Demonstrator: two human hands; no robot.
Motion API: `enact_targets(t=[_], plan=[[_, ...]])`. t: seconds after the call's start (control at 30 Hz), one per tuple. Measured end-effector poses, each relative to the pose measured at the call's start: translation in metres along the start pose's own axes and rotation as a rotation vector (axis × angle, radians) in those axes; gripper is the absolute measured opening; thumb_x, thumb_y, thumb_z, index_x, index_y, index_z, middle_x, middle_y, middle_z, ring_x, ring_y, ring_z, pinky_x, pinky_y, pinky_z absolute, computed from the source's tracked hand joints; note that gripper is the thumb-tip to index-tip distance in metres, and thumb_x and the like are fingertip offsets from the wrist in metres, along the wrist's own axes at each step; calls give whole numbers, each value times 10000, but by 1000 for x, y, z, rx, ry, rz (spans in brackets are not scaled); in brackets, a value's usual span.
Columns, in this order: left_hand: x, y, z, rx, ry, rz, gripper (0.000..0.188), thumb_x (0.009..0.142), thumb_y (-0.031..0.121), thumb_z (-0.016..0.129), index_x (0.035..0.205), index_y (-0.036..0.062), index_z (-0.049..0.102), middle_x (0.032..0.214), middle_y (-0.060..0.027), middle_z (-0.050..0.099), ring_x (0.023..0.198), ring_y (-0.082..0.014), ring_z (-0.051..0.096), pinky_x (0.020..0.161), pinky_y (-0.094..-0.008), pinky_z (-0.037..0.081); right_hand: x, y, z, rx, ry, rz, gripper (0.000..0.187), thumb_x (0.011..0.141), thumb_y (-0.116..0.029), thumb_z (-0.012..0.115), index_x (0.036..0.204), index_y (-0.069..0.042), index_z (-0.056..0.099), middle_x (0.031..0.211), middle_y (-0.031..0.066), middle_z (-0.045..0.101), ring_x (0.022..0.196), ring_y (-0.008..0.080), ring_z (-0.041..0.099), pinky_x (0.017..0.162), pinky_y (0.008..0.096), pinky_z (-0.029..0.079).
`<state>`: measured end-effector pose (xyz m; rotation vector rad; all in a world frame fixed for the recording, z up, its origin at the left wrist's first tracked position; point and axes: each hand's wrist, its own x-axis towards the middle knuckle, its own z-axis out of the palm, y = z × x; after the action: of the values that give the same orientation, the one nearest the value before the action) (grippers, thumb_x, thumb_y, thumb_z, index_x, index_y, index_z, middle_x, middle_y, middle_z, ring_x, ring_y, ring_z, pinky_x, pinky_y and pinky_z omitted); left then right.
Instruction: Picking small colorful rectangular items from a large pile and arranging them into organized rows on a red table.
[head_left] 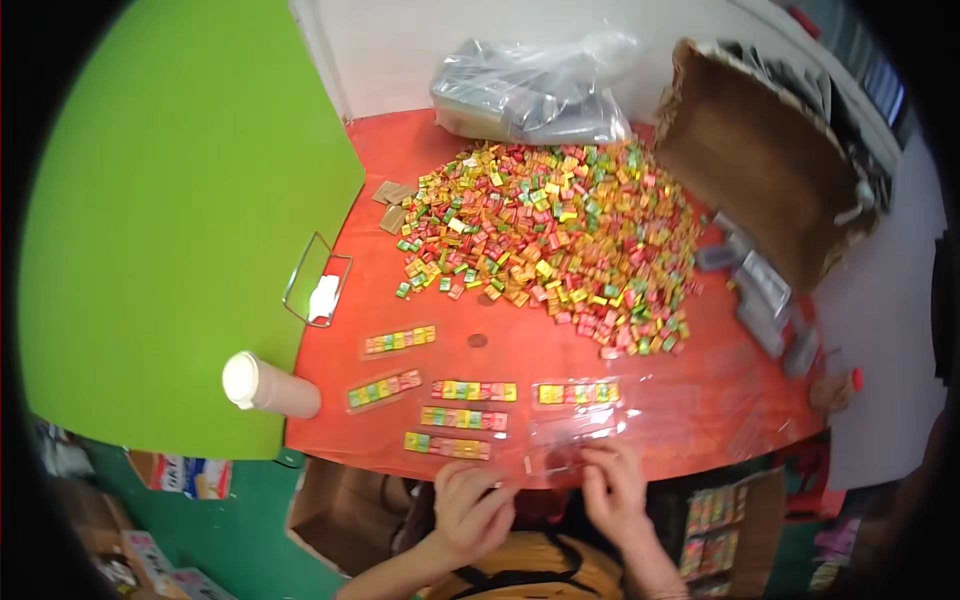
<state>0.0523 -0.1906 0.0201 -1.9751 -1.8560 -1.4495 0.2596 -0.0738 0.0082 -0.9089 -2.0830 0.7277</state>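
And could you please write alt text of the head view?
A person's left hand and right hand are at the near edge of a red table, before six short rows of wrapped candies; a large multicoloured candy pile lies beyond.

Over the feed I count six candy rows [474,391], one heap of wrapped candies [545,235] too dense to number, one lidded tumbler [280,388], one clear plastic bag [530,95], one red counter [375,285] and two hands [472,512]
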Motion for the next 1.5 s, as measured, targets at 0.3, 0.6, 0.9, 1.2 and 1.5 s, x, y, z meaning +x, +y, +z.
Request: enact_targets(t=[0.3,0.6,0.9,1.2,1.5], plan=[[-4,1,-1,-7,79,-20,374,728,-41,764,1085,55,712,1041,-97,696,895,-294,660,905,-493,494,-3,-3,22,-133,-126,-167,308,829,-19,747,1132,-69,723,1243,153,644,1112,358,630,975,466,474],[27,11,-69,73,261,1,347,797,-100,697,1113,37,649,1009,-118,719,864,-287,682,928,-505,494,18,-17,-14,-108,37,-112,208,958,24,656,1150,-39,702,1191,173,675,1103,336,644,945,398,526],[-1,30,-39,-44,139,22,379,741,-34,752,1104,59,695,1029,-88,727,885,-258,686,918,-491,511,2,-15,17,-51,-32,-168,301,853,58,711,1137,-44,712,1187,168,682,1026,352,658,929,453,510],[-34,1,12,153,-208,357,307,812,143,708,1103,45,730,1208,-139,670,1102,-288,651,995,-501,469,-12,-4,36,-90,-127,-192,337,864,24,717,1187,-71,710,1256,137,644,1121,332,624,975,445,467],[-3,-66,17,313,-23,-94,414,886,151,766,1251,5,638,1456,-216,576,1389,-407,518,1151,-608,340,-2,13,33,-153,-125,-235,408,902,-86,734,1301,-53,652,1450,216,561,1315,437,548,1127,556,417]])
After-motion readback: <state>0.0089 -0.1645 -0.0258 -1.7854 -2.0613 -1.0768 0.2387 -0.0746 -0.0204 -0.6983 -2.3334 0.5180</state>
